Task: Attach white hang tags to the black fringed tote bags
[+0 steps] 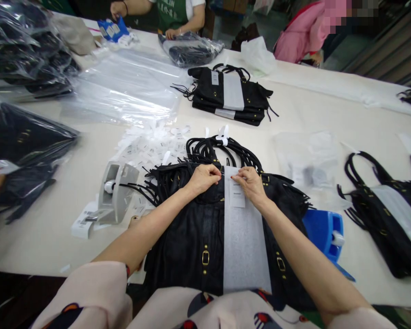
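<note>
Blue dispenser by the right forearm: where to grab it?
Best by the right end of the blue dispenser, beside its white roller, coming from the right: that end juts out, while its left appears against the black bag, near the right forearm.

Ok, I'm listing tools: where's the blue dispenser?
In the head view, the blue dispenser is on the table, right of the right forearm and beside the near bag.

Factory packing workshop: long shared worktable (pixel 287 109), stacked black bags (pixel 231 98), clear plastic sleeves (pixel 130 82), blue tape dispenser (pixel 324 233), aproned worker (pixel 178 16) opposite, loose white tags (pixel 150 141).
</note>
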Demonstrator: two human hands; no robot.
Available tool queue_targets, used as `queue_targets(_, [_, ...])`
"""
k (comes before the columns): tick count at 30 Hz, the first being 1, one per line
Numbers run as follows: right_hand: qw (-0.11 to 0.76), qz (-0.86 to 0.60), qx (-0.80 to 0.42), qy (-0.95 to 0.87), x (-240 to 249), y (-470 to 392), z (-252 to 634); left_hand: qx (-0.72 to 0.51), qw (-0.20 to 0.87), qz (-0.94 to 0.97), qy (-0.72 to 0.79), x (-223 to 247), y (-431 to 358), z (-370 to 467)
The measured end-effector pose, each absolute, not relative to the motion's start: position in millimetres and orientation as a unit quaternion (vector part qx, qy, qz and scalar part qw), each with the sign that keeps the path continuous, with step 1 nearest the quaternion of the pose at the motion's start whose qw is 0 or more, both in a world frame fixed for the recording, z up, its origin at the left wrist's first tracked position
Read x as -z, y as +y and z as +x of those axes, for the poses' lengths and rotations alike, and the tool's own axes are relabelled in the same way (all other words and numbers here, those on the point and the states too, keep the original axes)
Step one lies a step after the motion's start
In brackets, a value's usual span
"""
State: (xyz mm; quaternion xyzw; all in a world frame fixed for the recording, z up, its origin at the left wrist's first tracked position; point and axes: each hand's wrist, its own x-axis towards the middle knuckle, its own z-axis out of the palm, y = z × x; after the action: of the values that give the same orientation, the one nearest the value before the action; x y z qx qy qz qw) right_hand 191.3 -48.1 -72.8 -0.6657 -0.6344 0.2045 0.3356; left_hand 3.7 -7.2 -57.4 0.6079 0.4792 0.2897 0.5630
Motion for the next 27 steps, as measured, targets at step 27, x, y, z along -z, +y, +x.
queue_targets(27, [0.545,-0.562,-0.541,-0.309,76,-56,152,-0.300,0.462,0.667,0.501,65,-15,24])
